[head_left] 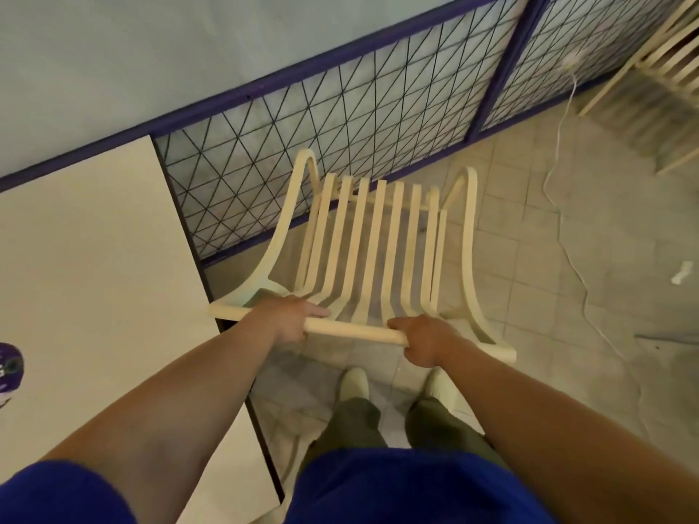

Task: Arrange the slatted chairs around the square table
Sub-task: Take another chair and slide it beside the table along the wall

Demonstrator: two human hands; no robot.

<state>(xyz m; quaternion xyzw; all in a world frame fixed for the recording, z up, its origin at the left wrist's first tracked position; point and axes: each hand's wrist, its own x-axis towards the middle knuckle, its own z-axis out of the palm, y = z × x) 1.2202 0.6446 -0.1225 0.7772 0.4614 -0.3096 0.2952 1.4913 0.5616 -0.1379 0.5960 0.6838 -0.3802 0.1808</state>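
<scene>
Right beside the white surface (94, 259), both my hands are wrapped round the top rail of the cream slatted chair (372, 240), left hand (289, 319) and right hand (425, 340), chair standing on the tiled floor (567, 266) near the mesh fence (340, 119)

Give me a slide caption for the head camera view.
Left hand and right hand grip the top rail of a slatted chair beside the white square table, facing a mesh partition.

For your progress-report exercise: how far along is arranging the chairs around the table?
Done: nothing visibly placed. In hand: left hand and right hand grip the top rail of a slatted chair beside the square table, not yet facing it. Left: a second slatted chair stands apart by the partition.
</scene>
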